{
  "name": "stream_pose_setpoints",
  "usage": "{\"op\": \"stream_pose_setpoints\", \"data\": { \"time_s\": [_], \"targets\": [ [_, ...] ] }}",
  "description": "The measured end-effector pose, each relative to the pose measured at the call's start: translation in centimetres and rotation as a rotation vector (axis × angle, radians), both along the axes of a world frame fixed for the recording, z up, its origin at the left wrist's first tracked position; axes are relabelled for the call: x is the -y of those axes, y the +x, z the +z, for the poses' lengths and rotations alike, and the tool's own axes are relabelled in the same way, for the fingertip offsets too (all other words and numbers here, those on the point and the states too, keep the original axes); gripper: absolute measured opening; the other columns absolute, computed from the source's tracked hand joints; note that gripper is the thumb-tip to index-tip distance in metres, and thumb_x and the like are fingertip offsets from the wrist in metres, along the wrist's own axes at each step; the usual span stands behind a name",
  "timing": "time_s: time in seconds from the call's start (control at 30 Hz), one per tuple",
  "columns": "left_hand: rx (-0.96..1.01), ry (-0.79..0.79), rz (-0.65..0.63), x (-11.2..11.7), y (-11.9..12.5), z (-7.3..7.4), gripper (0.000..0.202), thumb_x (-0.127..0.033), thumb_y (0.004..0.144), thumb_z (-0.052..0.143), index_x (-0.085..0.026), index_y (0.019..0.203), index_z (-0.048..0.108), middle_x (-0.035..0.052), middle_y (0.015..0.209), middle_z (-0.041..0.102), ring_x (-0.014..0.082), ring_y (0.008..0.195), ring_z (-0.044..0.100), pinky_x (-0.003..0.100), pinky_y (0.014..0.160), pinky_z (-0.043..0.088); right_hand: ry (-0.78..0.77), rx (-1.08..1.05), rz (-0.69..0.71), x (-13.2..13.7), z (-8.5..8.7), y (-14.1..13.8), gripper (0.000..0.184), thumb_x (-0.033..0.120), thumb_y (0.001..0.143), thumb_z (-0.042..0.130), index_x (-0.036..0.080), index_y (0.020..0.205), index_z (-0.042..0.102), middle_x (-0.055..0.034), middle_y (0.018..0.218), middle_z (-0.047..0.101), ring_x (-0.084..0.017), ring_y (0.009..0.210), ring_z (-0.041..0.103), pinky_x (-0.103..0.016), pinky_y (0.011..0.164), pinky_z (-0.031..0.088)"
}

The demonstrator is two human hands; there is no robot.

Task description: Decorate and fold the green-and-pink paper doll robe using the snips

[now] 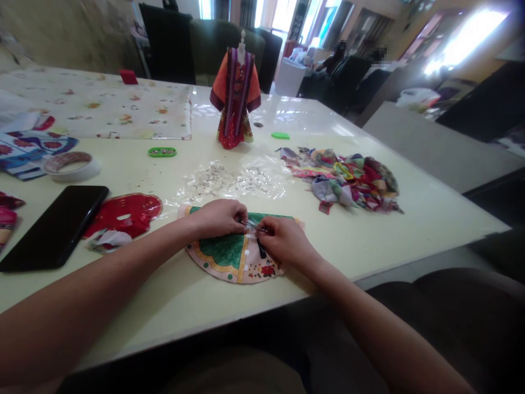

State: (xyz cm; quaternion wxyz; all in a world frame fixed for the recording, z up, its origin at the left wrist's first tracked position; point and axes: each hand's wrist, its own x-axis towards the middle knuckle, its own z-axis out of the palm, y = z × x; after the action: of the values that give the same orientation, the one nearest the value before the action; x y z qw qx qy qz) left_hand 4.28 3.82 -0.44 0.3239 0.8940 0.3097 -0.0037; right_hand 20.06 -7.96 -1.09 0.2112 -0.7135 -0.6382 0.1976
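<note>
A half-round piece of printed cloth (pixel 223 253), green and pale pink with gold bands, lies flat at the table's near edge. My right hand (pixel 283 238) is closed around a thin metal tool that looks like tweezers (pixel 255 225), its narrow end pointing left. Resting over the cloth's upper part, my left hand (pixel 219 218) pinches thumb and finger together at that narrow end. What sits between those fingertips is too small to make out. Just beyond both hands, a clear plastic sheet (pixel 235 180) carries many tiny scattered bits.
A doll in an orange and red robe (pixel 234 98) stands behind the sheet. Cloth scraps (pixel 348 180) are heaped at right. On the left are a phone (pixel 55 227), red cloth (pixel 127 210), a tape roll (pixel 69 166) and a small green tray (pixel 162 152). Farther back lies a green lid-like piece (pixel 280 135).
</note>
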Motion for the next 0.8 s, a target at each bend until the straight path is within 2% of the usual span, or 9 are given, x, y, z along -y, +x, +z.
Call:
{"op": "stream_pose_setpoints", "data": {
  "time_s": [0.17,0.33,0.43,0.5,0.6,0.7,0.8],
  "targets": [
    [0.001,0.001,-0.007,0.0,0.0,0.1,0.02,-0.038,0.072,0.064,-0.021,0.082,0.067,-0.0006,0.075,0.064,0.0147,0.067,0.053,0.026,0.057,0.033,-0.026,-0.198,-0.023,0.0,0.0,0.6,0.012,0.023,0.076,0.055,0.019,0.068,0.062,0.0009,0.063,0.061,-0.013,0.062,0.052,-0.026,0.058,0.035],
    [-0.003,-0.022,-0.005,0.1,0.0,0.4,0.018,-0.035,0.071,0.063,-0.022,0.083,0.068,-0.0009,0.074,0.062,0.0142,0.065,0.052,0.026,0.056,0.033,-0.087,-0.715,-0.124,0.1,-0.2,2.0,0.021,0.038,0.073,0.064,0.019,0.069,0.055,0.0061,0.054,0.044,-0.008,0.049,0.038,-0.024,0.047,0.03],
    [-0.01,-0.026,-0.008,0.0,0.0,0.4,0.019,-0.037,0.071,0.063,-0.022,0.083,0.068,-0.0007,0.073,0.062,0.0145,0.065,0.052,0.025,0.056,0.033,-0.137,-0.881,-0.176,0.2,-0.2,2.6,0.027,0.042,0.07,0.068,0.019,0.072,0.054,0.0095,0.05,0.035,-0.006,0.043,0.028,-0.023,0.043,0.024],
    [-0.015,-0.026,-0.015,0.0,0.0,0.3,0.02,-0.037,0.071,0.063,-0.022,0.083,0.068,-0.0004,0.074,0.062,0.0147,0.065,0.052,0.025,0.056,0.033,-0.128,-0.872,-0.139,0.3,-0.2,2.7,0.026,0.04,0.07,0.069,0.018,0.073,0.056,0.0077,0.053,0.041,-0.007,0.046,0.034,-0.023,0.045,0.029],
    [-0.009,-0.027,-0.021,-0.1,0.0,0.2,0.02,-0.037,0.072,0.063,-0.022,0.083,0.068,-0.0002,0.074,0.063,0.0148,0.066,0.052,0.025,0.057,0.033,-0.091,-0.67,-0.021,0.4,-0.2,2.4,0.015,0.032,0.074,0.065,0.017,0.075,0.063,0.0023,0.064,0.056,-0.009,0.058,0.048,-0.024,0.056,0.038],
    [-0.001,-0.02,-0.019,-0.1,0.0,0.2,0.021,-0.039,0.072,0.063,-0.021,0.083,0.068,-0.0008,0.074,0.063,0.0149,0.066,0.052,0.025,0.057,0.033,-0.038,-0.401,0.07,0.7,0.0,1.7,0.012,0.023,0.077,0.058,0.018,0.079,0.068,0.0012,0.069,0.063,-0.012,0.066,0.053,-0.024,0.062,0.04],
    [0.0,-0.012,-0.014,-0.1,-0.1,0.2,0.023,-0.04,0.072,0.064,-0.021,0.083,0.068,-0.001,0.073,0.062,0.0146,0.065,0.052,0.025,0.056,0.032,0.014,-0.255,0.111,0.8,0.1,1.2,0.014,0.024,0.08,0.057,0.02,0.081,0.07,0.0008,0.072,0.066,-0.013,0.07,0.056,-0.025,0.064,0.04]
  ]
}}
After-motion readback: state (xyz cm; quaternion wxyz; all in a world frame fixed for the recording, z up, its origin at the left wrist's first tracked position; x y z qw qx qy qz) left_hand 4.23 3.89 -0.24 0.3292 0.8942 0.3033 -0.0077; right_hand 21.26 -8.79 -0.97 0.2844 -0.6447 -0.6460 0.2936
